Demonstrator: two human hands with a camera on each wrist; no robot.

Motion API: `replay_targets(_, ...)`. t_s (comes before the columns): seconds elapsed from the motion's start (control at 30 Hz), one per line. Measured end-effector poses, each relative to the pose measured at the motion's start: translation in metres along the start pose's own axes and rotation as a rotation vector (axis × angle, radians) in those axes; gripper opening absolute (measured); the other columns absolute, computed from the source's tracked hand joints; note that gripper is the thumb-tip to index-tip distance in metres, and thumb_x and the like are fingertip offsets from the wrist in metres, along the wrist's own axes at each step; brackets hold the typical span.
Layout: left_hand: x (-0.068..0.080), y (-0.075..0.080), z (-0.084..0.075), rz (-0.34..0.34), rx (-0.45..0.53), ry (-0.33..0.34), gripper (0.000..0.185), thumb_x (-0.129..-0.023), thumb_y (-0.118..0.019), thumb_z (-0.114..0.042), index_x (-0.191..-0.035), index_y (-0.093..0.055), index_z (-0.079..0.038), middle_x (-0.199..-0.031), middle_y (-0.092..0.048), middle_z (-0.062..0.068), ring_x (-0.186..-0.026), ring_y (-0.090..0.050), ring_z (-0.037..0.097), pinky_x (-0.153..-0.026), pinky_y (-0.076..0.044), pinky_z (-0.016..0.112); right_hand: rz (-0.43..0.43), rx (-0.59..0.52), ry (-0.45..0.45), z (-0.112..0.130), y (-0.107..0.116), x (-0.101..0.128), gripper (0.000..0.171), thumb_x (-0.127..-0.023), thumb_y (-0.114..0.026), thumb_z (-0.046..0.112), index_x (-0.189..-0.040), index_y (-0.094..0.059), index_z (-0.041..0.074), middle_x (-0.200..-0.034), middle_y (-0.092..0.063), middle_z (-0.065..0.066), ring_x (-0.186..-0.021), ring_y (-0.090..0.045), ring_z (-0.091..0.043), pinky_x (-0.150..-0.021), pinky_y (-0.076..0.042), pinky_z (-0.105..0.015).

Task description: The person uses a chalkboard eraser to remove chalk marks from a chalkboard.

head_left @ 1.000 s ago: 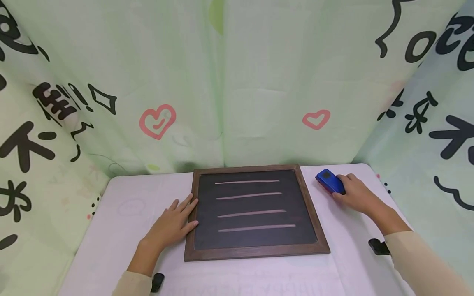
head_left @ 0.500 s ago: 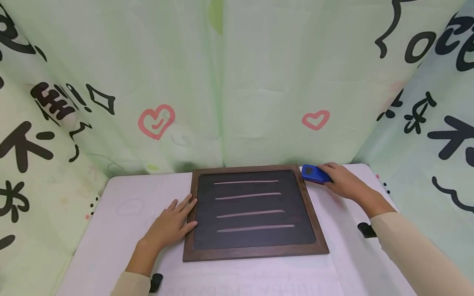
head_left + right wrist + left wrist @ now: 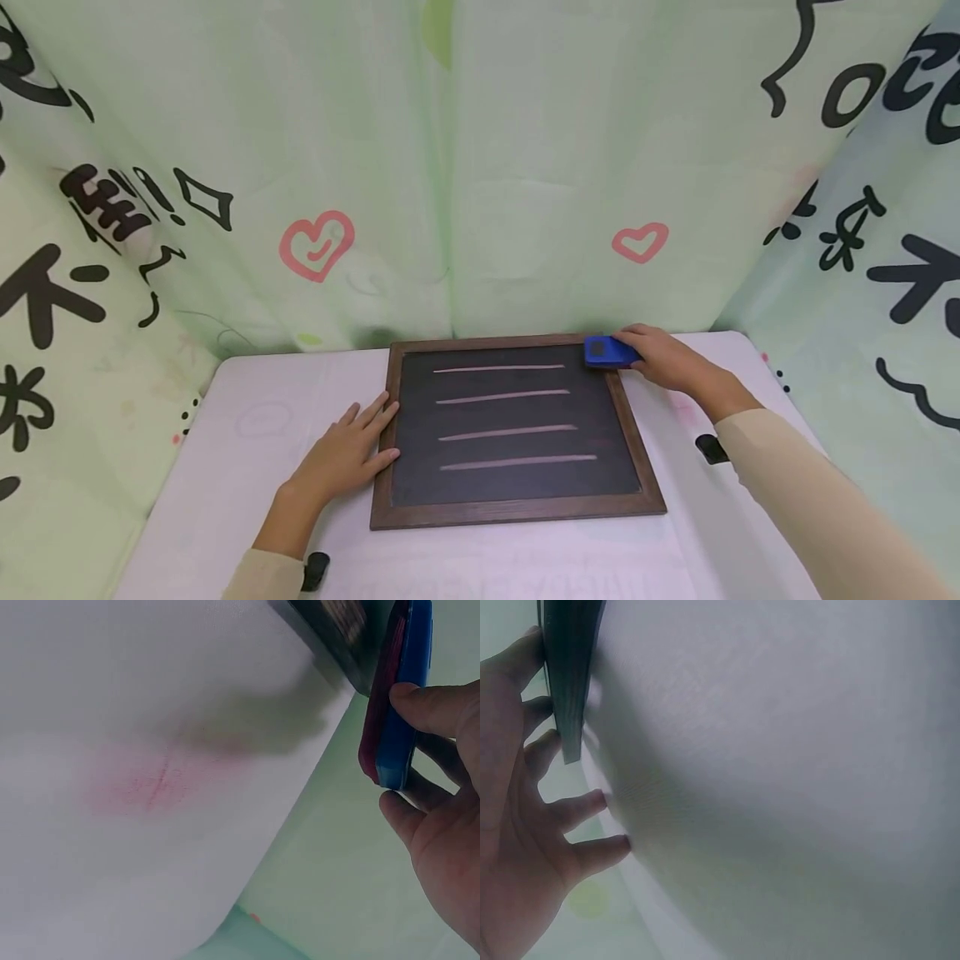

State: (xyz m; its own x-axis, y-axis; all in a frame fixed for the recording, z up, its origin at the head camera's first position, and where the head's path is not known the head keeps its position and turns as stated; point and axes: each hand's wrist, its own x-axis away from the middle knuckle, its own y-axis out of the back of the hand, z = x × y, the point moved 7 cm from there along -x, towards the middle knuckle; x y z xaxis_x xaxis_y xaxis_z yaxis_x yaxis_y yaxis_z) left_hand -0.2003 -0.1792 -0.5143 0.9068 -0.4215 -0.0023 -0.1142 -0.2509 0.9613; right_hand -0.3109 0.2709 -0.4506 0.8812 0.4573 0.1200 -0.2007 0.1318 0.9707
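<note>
1. A small framed chalkboard (image 3: 517, 414) lies flat on a white table (image 3: 247, 475), its far edge close to the table's back edge. Its frame is brown wood and its surface dark, with four pale pink chalk lines (image 3: 510, 433) running across it, one below another.
2. The person's left hand (image 3: 341, 458) is at the board's left side. Its fingers are spread and fairly straight, grasping nothing. The left wrist view shows the thumb and the two nearest fingers against the frame's edge, and the other two fingertips on the table.
3. The person's right hand (image 3: 663, 358) grips a blue eraser (image 3: 609, 352) by its right end, with the thumb on one side and fingers on the other.
4. The eraser is at the board's upper right corner, overlapping the frame and a little of the dark surface, to the right of the top chalk line. Whether it touches the board, I cannot tell. A dark red layer shows along the side turned toward the board.
5. In the right wrist view, a pink smudge (image 3: 165, 776) marks the table near the eraser.
6. Beige sleeves (image 3: 817, 500) cover both forearms. Behind the table hangs a pale green curtain (image 3: 510, 183) with two red hearts (image 3: 321, 252) and black lettering (image 3: 48, 296).
</note>
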Motion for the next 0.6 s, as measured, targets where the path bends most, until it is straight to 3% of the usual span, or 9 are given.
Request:
replay_targets(0.47,0.000,-0.002,0.003,-0.001,-0.006,0.011,0.071,-0.102,-0.061,-0.047,-0.162,-0.038,-0.016,-0.169,-0.032,0.010,-0.143,-0.039,0.058,-0.114,-0.038,0.069,-0.007,0.101,0.130,0.021,-0.004,-0.018,0.052,-0.090,-0.072,-0.007,-0.140,-0.059,-0.007,-0.133,-0.061,-0.028,-0.125,-0.058,-0.048,-0.107,-0.049,-0.060)
replay_targets(0.6,0.000,-0.001,0.002,0.005,0.002,0.017,0.071,-0.102,-0.062,-0.046,-0.161,-0.038,-0.015,-0.169,-0.031,0.010,-0.144,-0.038,0.058,-0.114,-0.038,0.070,0.001,0.108,0.119,0.023,-0.004,-0.021,0.054,-0.089,-0.074,-0.006,-0.141,-0.059,-0.005,-0.134,-0.061,-0.027,-0.126,-0.057,-0.048,-0.107,-0.049,-0.061)
